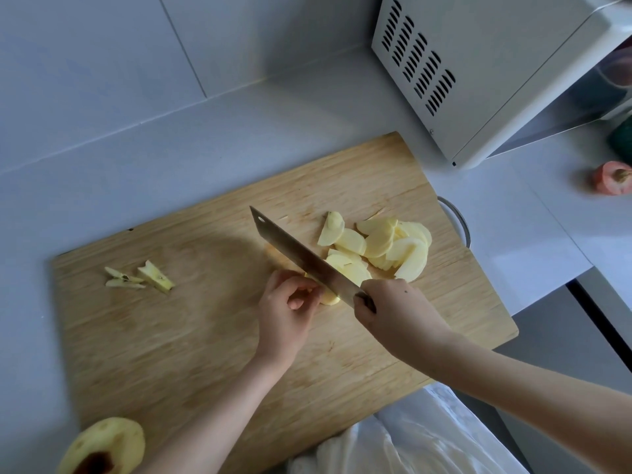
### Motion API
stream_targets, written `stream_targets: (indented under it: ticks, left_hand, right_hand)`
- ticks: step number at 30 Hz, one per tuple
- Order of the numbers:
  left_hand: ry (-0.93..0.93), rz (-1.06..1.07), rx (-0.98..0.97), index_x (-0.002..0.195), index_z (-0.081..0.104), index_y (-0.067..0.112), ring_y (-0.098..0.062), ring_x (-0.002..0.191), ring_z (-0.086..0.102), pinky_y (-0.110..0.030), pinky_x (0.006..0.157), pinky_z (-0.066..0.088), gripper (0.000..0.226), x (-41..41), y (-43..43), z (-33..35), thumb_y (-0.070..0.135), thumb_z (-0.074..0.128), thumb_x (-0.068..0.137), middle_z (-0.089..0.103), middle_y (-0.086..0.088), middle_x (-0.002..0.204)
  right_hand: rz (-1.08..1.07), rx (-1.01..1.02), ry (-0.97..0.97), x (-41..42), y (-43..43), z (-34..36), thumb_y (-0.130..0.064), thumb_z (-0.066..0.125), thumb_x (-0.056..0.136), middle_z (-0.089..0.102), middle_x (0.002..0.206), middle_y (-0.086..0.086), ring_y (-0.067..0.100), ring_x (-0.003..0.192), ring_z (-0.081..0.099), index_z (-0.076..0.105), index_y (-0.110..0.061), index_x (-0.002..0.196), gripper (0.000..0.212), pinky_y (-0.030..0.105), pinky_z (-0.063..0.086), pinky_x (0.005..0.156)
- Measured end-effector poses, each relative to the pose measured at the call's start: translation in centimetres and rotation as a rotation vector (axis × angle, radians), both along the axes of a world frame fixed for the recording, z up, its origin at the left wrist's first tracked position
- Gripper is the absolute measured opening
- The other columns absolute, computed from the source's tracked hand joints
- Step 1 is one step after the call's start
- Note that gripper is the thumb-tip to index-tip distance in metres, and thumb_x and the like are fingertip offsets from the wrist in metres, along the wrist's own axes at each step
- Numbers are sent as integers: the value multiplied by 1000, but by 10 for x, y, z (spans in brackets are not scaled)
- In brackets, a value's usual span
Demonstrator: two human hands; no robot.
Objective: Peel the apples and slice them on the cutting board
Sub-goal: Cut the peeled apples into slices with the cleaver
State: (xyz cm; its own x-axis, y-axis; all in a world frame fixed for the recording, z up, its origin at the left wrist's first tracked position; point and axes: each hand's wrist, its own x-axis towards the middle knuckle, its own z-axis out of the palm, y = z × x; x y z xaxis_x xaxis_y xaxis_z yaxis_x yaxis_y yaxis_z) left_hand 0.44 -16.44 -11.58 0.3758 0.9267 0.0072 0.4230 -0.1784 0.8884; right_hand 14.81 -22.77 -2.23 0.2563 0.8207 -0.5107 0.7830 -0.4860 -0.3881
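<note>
A peeled apple point(102, 446) sits by the near left corner of the board point(171, 336). Mid-board, my left hand point(287, 309) pinches an apple piece point(330, 298) while my right hand point(393, 309) grips the knife point(301, 254), blade against that piece. Slices point(379, 248) lie piled just beyond on the right, core scraps point(136, 277) on the left.

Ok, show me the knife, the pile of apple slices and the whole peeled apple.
knife point(301, 254): head view, middle of the blade.
pile of apple slices point(379, 246): head view, a slice at its centre.
peeled apple point(109, 436): head view, pale flesh above the dark hollow.
</note>
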Motion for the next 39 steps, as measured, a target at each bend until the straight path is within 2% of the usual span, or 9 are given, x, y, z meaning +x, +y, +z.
stream_targets:
  ticks: [4, 7, 11, 15, 18, 24, 32, 39]
  left_hand:
    - [1, 11, -4, 78, 69, 9, 4, 76, 60, -6, 66, 45, 14, 1, -2, 0, -1, 78, 73, 55, 11, 90]
    - [-14, 6, -3, 78, 69, 8, 7, 80, 60, -4, 68, 44, 15, 0, -2, 0, -4, 77, 72, 57, 6, 91]
    - [-37, -18, -3, 78, 69, 8, 1, 83, 61, -8, 70, 48, 14, -3, -2, -4, -1, 77, 74, 57, 6, 93]
    - [-31, -26, -20, 80, 70, 10, -14, 82, 63, -25, 70, 56, 6, -6, -2, -12, 9, 76, 78, 57, 4, 93]
    - [-28, -29, 5, 80, 70, 10, -14, 83, 62, -33, 69, 58, 7, -7, -3, -13, 10, 77, 77, 58, 4, 92]
    - [-35, -22, 6, 78, 69, 14, -9, 81, 61, -27, 67, 56, 14, -5, -2, -10, 4, 78, 75, 57, 11, 91]
    - [-36, 1, -77, 80, 69, 15, -2, 79, 63, -14, 70, 52, 14, -5, -3, -8, 4, 77, 76, 58, 11, 92]
    - [-6, -22, 2, 80, 70, 14, -13, 80, 63, -31, 70, 56, 10, -6, -2, -11, 8, 77, 77, 57, 13, 90]
  right_hand:
    - [-37, 25, -1, -12, 5, -21, -24, 41, 97, 37, 58, -2, 14, 51, 32, 30, -19, 60, 38, 26, 26, 46]
    - [-84, 55, 63, -9, 1, -24, -23, 44, 95, 36, 56, -3, 13, 50, 30, 33, -18, 60, 38, 27, 26, 49]
    - [-96, 113, 71, -1, -4, -9, -20, 44, 93, 32, 53, -3, 12, 48, 25, 32, -15, 59, 37, 25, 24, 49]
    - [-60, 110, 50, 2, -9, 9, -21, 43, 94, 31, 53, -3, 12, 48, 25, 30, -16, 58, 38, 22, 23, 47]
    - [-23, 85, 37, 2, -10, 11, -22, 42, 95, 34, 54, -3, 12, 48, 28, 34, -17, 60, 36, 22, 24, 48]
    - [-30, 61, 40, 0, -10, 6, -23, 41, 96, 33, 54, -4, 12, 48, 28, 32, -18, 59, 38, 23, 24, 48]
    - [-44, 40, 22, -14, 8, -20, -25, 42, 97, 38, 59, -1, 20, 56, 37, 30, -20, 60, 39, 31, 29, 50]
    - [-82, 132, 62, -6, -4, 2, -21, 44, 93, 31, 53, -4, 11, 48, 25, 29, -17, 58, 38, 23, 23, 47]
